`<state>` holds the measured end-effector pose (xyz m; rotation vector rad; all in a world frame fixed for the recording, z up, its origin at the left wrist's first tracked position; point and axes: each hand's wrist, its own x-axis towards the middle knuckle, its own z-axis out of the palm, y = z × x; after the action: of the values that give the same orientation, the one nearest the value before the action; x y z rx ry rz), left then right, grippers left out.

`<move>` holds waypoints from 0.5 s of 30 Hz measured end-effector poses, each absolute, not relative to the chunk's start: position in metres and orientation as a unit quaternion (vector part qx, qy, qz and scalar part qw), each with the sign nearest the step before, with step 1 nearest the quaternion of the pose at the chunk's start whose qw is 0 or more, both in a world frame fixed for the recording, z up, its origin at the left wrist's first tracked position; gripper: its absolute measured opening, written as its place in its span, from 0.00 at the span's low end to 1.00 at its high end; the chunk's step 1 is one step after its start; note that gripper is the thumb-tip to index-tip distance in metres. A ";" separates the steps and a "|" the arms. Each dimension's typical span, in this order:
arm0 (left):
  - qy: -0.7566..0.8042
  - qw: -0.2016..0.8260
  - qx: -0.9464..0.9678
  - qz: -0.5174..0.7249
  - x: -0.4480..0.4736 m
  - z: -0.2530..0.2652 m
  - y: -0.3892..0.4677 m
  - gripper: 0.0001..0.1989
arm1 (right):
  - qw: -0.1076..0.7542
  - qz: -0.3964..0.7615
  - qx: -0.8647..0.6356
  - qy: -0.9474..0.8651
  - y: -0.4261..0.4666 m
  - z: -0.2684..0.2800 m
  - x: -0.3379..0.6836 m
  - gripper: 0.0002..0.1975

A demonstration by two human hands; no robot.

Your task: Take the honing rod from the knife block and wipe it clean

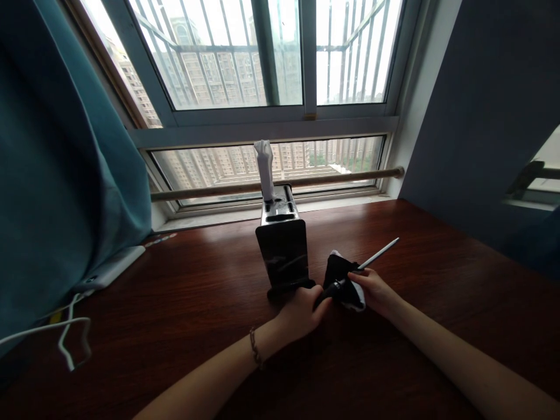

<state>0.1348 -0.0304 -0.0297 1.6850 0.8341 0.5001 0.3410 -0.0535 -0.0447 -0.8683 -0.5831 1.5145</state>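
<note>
Head view shows the left hand closed around the black handle of a sharpening rod, low over the wooden table. Its metal shaft points up to the right. Right hand pinches a dark cloth against the rod, just beside the knife block.

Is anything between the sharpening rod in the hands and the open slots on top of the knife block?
Nothing visible blocks it. The thin grey sharpening rod lies right of the dark knife block; only the white-handled tool fills a rear-left slot, and the dark cloth wraps the rod's base.
</note>
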 end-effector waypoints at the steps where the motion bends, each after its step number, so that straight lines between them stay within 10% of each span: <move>1: 0.356 0.532 0.734 0.227 0.134 -0.030 -0.031 0.15 | 0.610 0.654 -0.377 -0.241 -0.053 -0.044 0.340 0.17; 15: 0.373 0.434 0.792 0.214 0.134 -0.032 -0.028 0.14 | 0.692 0.545 -0.429 -0.199 -0.034 -0.040 0.370 0.04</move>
<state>0.1342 -0.0283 -0.0321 1.9709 0.9275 0.5337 0.3703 -0.0339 -0.0396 -0.9581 -0.4438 1.2181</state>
